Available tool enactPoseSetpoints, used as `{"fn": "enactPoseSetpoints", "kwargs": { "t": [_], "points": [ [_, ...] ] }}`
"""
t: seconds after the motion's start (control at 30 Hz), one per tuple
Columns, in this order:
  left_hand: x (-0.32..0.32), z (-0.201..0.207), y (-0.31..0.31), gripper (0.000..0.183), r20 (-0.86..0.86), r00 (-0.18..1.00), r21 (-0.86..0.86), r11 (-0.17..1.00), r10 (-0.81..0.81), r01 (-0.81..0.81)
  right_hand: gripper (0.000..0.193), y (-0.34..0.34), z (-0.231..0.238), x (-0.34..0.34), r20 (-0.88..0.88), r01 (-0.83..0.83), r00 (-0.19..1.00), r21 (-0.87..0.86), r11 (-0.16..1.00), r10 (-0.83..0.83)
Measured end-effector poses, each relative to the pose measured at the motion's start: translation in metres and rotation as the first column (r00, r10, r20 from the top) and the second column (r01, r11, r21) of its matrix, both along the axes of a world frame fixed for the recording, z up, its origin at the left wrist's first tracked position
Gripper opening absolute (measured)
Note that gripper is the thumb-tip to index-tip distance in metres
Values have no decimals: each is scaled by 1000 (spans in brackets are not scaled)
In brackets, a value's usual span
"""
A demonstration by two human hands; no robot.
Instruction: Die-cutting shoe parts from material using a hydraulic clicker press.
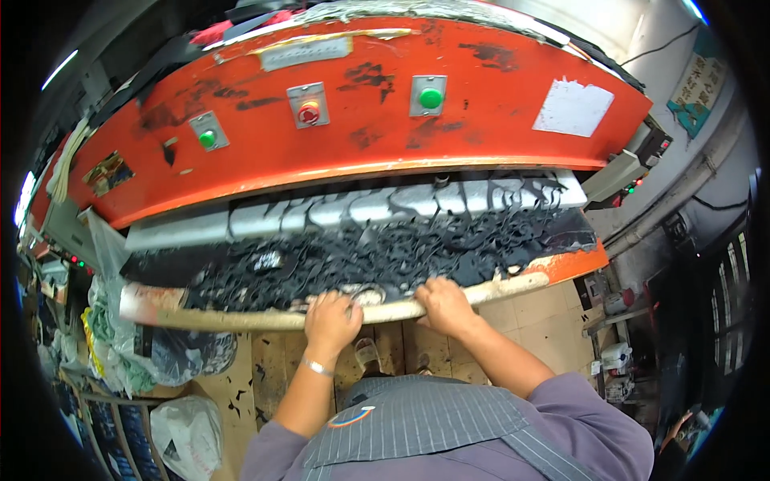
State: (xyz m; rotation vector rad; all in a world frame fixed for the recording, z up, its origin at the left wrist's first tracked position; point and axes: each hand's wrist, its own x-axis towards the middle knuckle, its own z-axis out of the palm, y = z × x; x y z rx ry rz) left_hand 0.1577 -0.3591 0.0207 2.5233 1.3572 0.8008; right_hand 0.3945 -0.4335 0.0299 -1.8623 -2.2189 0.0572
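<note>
My left hand point(331, 322) and my right hand point(446, 305) lie over the pale, worn front bar point(241, 321) of a big orange-red press. The fingers of both hands curl over the bar's top, side by side with a gap between them. Just beyond the fingertips a heap of black cut scraps point(377, 252) covers most of the machine's dark bed point(164, 263). Behind the scraps runs a long white board point(180, 231) with black strips across it. A small pale, shiny piece point(267, 260) sits among the scraps on the left.
The press's orange-red front point(361, 96) spans the far side, carrying a red button point(308, 112) and two green buttons point(431, 99). Plastic bags point(187, 437) stand at the lower left. Scraps lie on the tiled floor point(233, 385). A control box point(622, 176) juts out at right.
</note>
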Motion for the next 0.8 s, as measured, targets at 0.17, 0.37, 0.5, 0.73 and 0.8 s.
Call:
{"fn": "enactPoseSetpoints", "kwargs": {
  "t": [0.17, 0.37, 0.5, 0.73, 0.8],
  "points": [
    [-10, 34, 36, 13, 120, 992, -336, 939, -29, 68, 56, 65, 68, 49, -404, -130, 906, -541, 831, -122],
    [-1, 60, 179, 15, 184, 981, -74, 996, 57, -44, 74, 217, 75, 131, -193, 494, 839, -124, 861, -509],
    [-17, 19, 281, 35, -68, 916, 175, 909, 395, -379, 71, 282, 57, 155, -125, 583, 779, -214, 784, -614],
    [-24, 25, 297, 28, -179, 875, 96, 893, 451, -440, 54, 288, 17, 228, -738, 366, 625, -11, 931, -254],
    [-35, 31, 278, 25, -164, 888, 58, 902, 430, -427, 40, 266, 36, 225, -942, 346, 226, -161, 925, -248]
  ]
}}
